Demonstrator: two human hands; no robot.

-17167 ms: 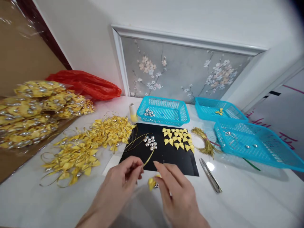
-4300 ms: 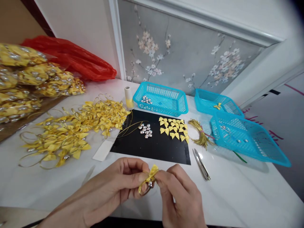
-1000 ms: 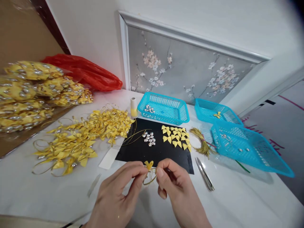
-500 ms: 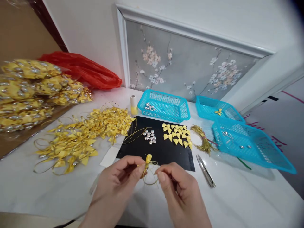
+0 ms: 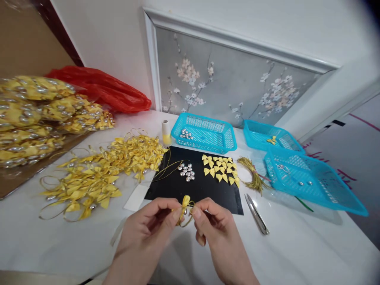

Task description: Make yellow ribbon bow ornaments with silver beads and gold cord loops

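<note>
Between thumb and fingers, my left hand (image 5: 154, 225) pinches a yellow ribbon bow (image 5: 186, 200) at its near side. A silver bead (image 5: 185, 211) shows just below the bow. My right hand (image 5: 215, 225) is closed on a thin gold cord (image 5: 187, 225), which loops under the bow. Both hands are over the near edge of a black mat (image 5: 166, 190). On that mat lie a cluster of silver beads (image 5: 187, 173) and several yellow bows (image 5: 221, 168) in rows. The knot area is partly hidden by my fingertips.
A heap of finished-looking bows with beads and cords (image 5: 97, 170) spreads at left, before bagged ones (image 5: 35, 114). Blue baskets (image 5: 204, 144) stand behind and at right (image 5: 320, 198). Thread snips (image 5: 257, 215) and a gold cord bundle (image 5: 252, 174) lie right of the mat.
My right hand has moved left and slightly up, closing in on the bow and my left hand. The cord loop is now smaller. My left hand keeps its pinch.
</note>
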